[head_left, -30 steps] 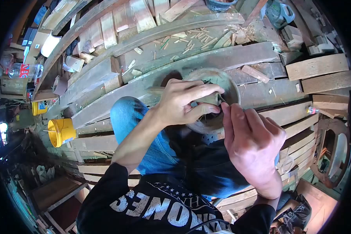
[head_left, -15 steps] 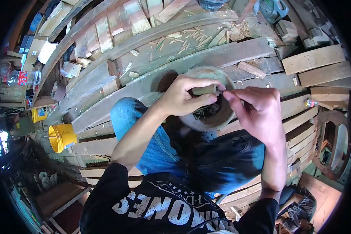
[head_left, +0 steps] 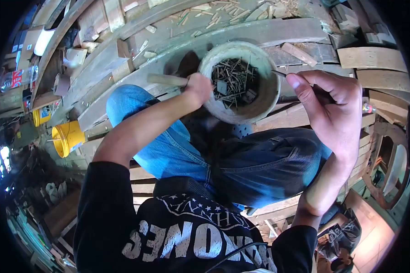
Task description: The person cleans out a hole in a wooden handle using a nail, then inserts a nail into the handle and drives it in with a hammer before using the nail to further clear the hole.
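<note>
Head cam: hands have pulled apart. Right hand (head_left: pixel 330 107) is closed on a thin metal rod (head_left: pixel 280 73) at 3 o'clock of the round grey bowl of nails (head_left: pixel 265 105). Left hand (head_left: pixel 198 88) at 9 o'clock grips a pale wooden handle (head_left: pixel 166 80). The bowl's uncovered now.

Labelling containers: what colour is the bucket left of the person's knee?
Yellow. The bucket shows clearly at the left of the head view.

- Your black shirt (head_left: pixel 123 218) carries big white letters, upside down from your view; only "ONES" reads clearly.
- The red label on the bottle (head_left: pixel 16 78) is too small to read.
</note>
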Demonstrator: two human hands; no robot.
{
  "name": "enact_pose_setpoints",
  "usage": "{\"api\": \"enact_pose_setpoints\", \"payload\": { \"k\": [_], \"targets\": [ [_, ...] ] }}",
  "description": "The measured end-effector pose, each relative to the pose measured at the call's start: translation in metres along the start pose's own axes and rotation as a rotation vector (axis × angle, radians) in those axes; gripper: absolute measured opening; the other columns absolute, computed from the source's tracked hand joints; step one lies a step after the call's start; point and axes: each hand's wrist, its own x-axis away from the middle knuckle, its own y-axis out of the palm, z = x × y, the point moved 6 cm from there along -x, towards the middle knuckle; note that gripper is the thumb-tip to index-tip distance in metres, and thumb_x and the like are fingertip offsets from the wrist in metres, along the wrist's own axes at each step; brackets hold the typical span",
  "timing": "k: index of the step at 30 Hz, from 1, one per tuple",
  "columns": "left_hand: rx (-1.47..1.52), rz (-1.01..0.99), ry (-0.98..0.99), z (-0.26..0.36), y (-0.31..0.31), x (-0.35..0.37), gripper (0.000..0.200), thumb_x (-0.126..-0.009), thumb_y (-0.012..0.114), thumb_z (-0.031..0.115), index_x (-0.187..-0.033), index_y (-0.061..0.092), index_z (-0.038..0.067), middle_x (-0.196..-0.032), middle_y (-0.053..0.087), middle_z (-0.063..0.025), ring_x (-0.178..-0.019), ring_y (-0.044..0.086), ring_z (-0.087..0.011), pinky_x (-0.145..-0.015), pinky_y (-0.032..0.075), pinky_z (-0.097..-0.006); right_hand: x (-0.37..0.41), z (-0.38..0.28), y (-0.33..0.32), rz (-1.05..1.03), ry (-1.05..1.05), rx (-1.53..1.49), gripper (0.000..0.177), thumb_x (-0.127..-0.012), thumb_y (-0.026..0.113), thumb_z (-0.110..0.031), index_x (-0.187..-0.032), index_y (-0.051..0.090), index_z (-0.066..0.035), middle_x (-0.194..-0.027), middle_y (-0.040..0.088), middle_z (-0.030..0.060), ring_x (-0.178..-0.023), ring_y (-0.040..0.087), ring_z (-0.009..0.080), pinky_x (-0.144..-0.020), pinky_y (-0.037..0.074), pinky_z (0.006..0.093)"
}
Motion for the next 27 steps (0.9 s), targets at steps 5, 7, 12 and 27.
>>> {"api": "enact_pose_setpoints", "payload": {
  "k": [5, 7, 12, 27],
  "targets": [
    [0.120, 0.029, -0.106, 0.001, -0.041, 0.015, 0.021, -0.090, 0.058, 0.021, -0.104, 0.069, 0.010, -0.093, 0.072, -0.0042, -0.081, 0.071, -0.0211, -0.063, 0.053, -0.0395, -0.003, -0.006, 0.006, -0.158, -0.115, -0.001, 0.007, -0.086, 0.072, -0.003, -0.088, 0.071, 0.003, -0.063, 0.063, 0.0063, -0.053, 0.049, 0.0062, -0.050, 0.038, 0.0206],
    [0.225, -0.006, -0.138, -0.002, -0.028, 0.016, 0.030, -0.089, 0.059, 0.021, -0.116, 0.071, 0.013, -0.104, 0.072, -0.0027, -0.092, 0.070, -0.0233, -0.066, 0.055, -0.0459, 0.000, -0.003, 0.008, -0.180, -0.121, -0.015, 0.007, -0.086, 0.072, -0.003, -0.088, 0.071, 0.004, -0.064, 0.063, 0.0063, -0.052, 0.049, 0.0062, -0.050, 0.038, 0.0208],
    [0.071, -0.100, -0.109, -0.019, -0.054, 0.039, 0.031, -0.099, 0.049, 0.033, -0.104, 0.066, 0.008, -0.089, 0.073, -0.0075, -0.083, 0.072, -0.0226, -0.065, 0.054, -0.0397, 0.002, 0.005, 0.002, -0.167, -0.059, -0.029, 0.007, -0.087, 0.071, -0.002, -0.088, 0.070, 0.005, -0.064, 0.062, 0.0046, -0.053, 0.047, 0.0052, -0.050, 0.037, 0.0203],
    [0.243, -0.001, -0.176, -0.023, -0.034, 0.046, 0.033, -0.098, 0.050, 0.038, -0.097, 0.068, 0.011, -0.086, 0.072, -0.0117, -0.082, 0.072, -0.0286, -0.068, 0.053, -0.0429, 0.008, 0.000, 0.001, -0.037, -0.196, -0.060, 0.009, -0.088, 0.070, -0.004, -0.085, 0.069, 0.003, -0.060, 0.057, 0.0020, -0.050, 0.042, 0.0043, -0.046, 0.032, 0.0206]
  ]
}}
